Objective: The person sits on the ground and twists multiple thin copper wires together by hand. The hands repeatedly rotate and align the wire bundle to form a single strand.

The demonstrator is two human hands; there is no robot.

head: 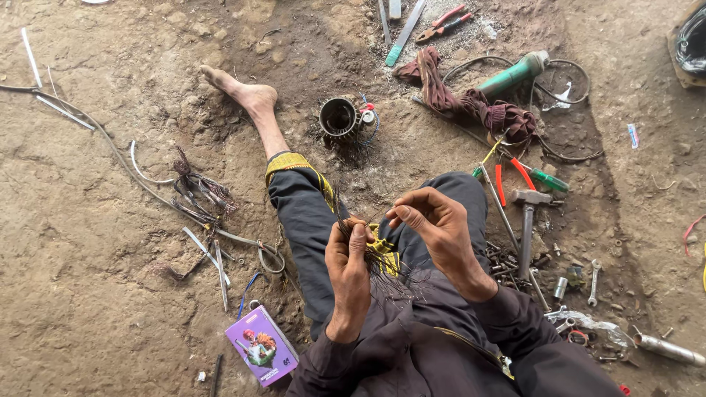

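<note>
Two hands, left hand (348, 266), wire bundle (346, 220) upright

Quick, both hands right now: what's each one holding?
Left hand: closed around a bunch of thin dark wires.
Right hand: fingertips pinched together on a fine wire strand from the same bunch.

Dirt-floor repair workshop (probably): hammer (527, 220), pliers (442, 25)

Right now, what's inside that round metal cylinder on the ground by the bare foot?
The metal cylinder looks hollow and dark inside, with thin wires trailing beside it. Its bottom is in shadow, so anything deeper cannot be seen.
</note>
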